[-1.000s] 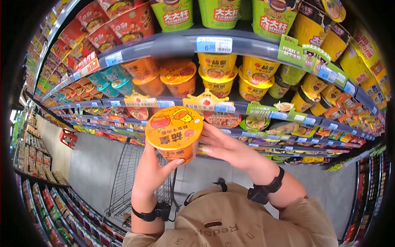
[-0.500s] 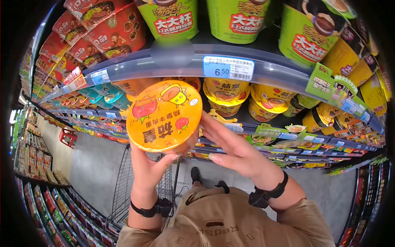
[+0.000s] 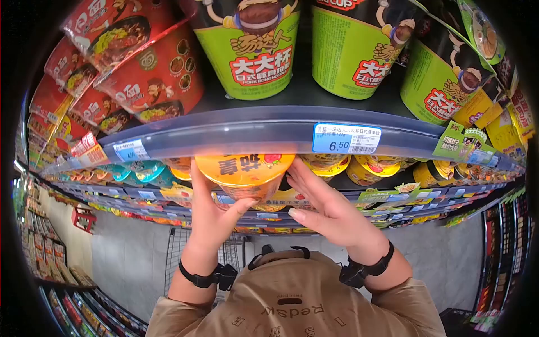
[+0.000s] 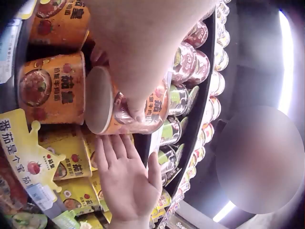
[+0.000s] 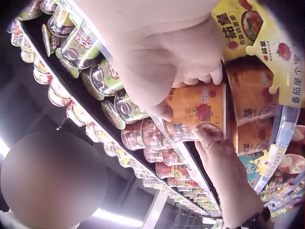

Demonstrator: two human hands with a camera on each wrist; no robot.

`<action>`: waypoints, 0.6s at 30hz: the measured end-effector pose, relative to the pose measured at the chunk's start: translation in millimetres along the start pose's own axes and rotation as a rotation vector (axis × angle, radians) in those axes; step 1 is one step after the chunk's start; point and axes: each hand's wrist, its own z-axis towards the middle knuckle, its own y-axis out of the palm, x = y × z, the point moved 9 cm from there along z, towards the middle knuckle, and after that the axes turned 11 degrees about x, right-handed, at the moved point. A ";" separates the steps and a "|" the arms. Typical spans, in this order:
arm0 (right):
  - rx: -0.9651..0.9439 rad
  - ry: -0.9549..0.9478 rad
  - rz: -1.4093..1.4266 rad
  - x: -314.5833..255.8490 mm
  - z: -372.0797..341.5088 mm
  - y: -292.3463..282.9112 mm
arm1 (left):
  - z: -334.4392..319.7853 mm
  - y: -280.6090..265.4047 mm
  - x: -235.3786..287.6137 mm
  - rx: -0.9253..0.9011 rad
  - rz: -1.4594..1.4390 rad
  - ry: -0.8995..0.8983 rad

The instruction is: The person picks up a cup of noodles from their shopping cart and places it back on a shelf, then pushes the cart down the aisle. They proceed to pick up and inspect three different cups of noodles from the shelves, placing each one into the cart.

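An orange instant noodle cup (image 3: 244, 175) is held out just under the front lip of a shelf, which hides the far part of its lid. My left hand (image 3: 216, 219) grips it, thumb along the near side. In the right wrist view the cup (image 5: 190, 107) shows a tomato print, with the left hand (image 5: 219, 164) curled on it. My right hand (image 3: 328, 213) has its fingers straight, the tips at the cup's right side. The left wrist view shows the cup's pale bottom (image 4: 98, 100) facing the camera and the right palm (image 4: 126, 179) turned up.
A dark shelf lip (image 3: 258, 129) with price tags runs across above the hands. Green noodle tubs (image 3: 261, 62) and red ones (image 3: 154, 84) stand over it. More orange cups (image 4: 52, 88) and yellow cups (image 3: 375, 168) fill the level below. A wire cart (image 3: 175, 247) is on the floor.
The cup has gone forward, from in front of the shelves to under the shelf lip, with both hands moving along. The view has drawn closer to the upper shelf.
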 end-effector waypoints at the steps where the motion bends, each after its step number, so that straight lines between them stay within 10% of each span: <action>1: 0.030 0.012 -0.030 1.4 1.1 -1.9 | 1.6 1.9 -2.7 -0.005 -0.030 0.001; 18: 0.068 0.178 -0.062 8.1 18.2 7.5 | 23.4 12.9 -30.4 -0.107 -0.001 -0.044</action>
